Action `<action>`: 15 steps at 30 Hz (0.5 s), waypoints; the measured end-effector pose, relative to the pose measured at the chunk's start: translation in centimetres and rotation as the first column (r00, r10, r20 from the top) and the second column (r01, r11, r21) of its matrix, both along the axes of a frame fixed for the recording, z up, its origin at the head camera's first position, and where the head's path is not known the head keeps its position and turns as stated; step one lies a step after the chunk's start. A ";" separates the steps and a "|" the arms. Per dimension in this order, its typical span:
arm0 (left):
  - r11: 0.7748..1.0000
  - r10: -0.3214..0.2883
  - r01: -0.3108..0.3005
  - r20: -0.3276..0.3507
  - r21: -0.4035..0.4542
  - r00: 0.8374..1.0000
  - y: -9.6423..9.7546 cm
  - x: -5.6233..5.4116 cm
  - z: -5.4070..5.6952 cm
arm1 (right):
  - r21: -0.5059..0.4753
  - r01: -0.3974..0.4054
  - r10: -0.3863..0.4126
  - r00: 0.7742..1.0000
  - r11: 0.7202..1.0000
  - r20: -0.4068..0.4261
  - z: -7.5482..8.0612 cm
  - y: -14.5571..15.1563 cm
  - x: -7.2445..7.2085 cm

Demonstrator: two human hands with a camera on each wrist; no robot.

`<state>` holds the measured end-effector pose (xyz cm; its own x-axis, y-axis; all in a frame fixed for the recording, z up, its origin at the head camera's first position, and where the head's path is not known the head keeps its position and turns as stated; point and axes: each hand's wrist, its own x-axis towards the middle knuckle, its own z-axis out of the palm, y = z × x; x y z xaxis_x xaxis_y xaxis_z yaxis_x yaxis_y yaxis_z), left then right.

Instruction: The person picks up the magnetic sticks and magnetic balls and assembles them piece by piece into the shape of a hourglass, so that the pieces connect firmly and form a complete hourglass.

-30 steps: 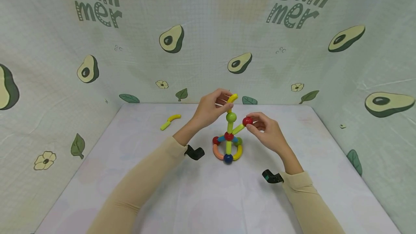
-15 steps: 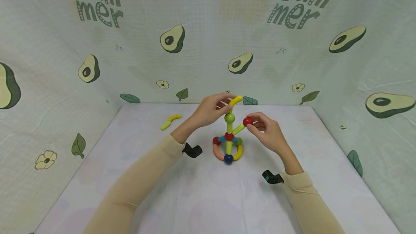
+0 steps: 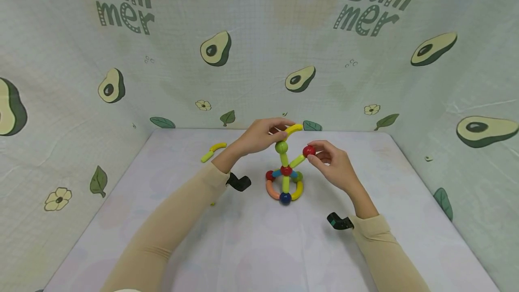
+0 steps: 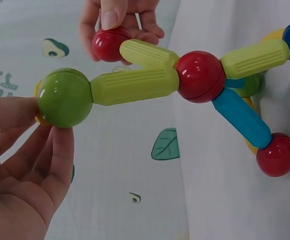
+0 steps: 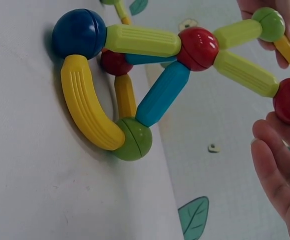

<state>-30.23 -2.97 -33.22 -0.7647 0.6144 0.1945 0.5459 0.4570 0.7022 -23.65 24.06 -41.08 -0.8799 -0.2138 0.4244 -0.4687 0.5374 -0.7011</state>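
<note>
A model of coloured balls and rods stands mid-table, its ringed base showing a navy ball [image 3: 285,198] in front. From the central red ball [image 4: 200,76] two lime rods rise. One carries a green ball [image 3: 281,147], topped by a yellow curved rod [image 3: 294,129]. My left hand [image 3: 264,134] pinches that yellow rod low down, fingertips against the green ball; in the left wrist view the ball mostly hides the rod. The other lime rod [image 5: 247,74] ends in a red ball [image 3: 309,151], which my right hand [image 3: 333,163] holds between thumb and fingers.
On the table left of the model lie a yellow curved rod [image 3: 219,146] and a lime straight rod [image 3: 207,157], end to end. A small yellow-green bit [image 3: 212,204] shows beside the left sleeve. A patterned cloth [image 3: 259,48] hangs behind and at both sides.
My left hand has come down slightly, and the yellow curved rod has tipped over to the right. The green ball and its lime rod now lean left. The right hand has stayed put.
</note>
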 end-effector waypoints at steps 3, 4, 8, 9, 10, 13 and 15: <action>1.000 -0.006 0.006 0.036 0.005 0.999 -0.2 -0.1 0.0 | -0.004 -0.009 0.009 1.000 1.000 -0.006 0.1 0.0 0.0; 1.000 -0.010 0.009 0.048 0.008 0.999 -0.3 -0.1 0.0 | -0.005 -0.012 0.012 1.000 1.000 -0.008 0.1 -0.1 0.0; 1.000 -0.020 0.018 0.086 0.019 0.996 -0.5 -0.2 0.0 | -0.023 -0.019 0.018 1.000 1.000 -0.007 0.1 -0.1 0.1; 1.000 -0.022 0.020 0.094 0.021 0.995 -0.5 -0.3 0.0 | -0.024 -0.017 0.017 1.000 1.000 -0.007 0.1 -0.2 0.1; 1.000 -0.021 0.019 0.098 0.021 0.995 -0.5 -0.3 0.0 | -0.026 -0.015 0.015 1.000 1.000 -0.008 0.1 -0.2 0.1; 0.999 -0.023 0.021 0.108 0.026 0.994 -0.6 -0.3 -0.1 | -0.040 -0.009 0.009 1.000 0.999 -0.005 0.1 -0.5 0.1; 0.999 -0.026 0.023 0.106 0.028 0.994 -0.7 -0.5 -0.3 | -0.054 -0.005 0.005 1.000 0.999 -0.004 0.1 -0.7 0.2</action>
<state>-30.69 -3.66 -33.48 -0.7669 0.6284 0.1299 0.4782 0.4246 0.7688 -23.50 23.38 -40.97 -0.8770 -0.1949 0.4391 -0.4743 0.4964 -0.7271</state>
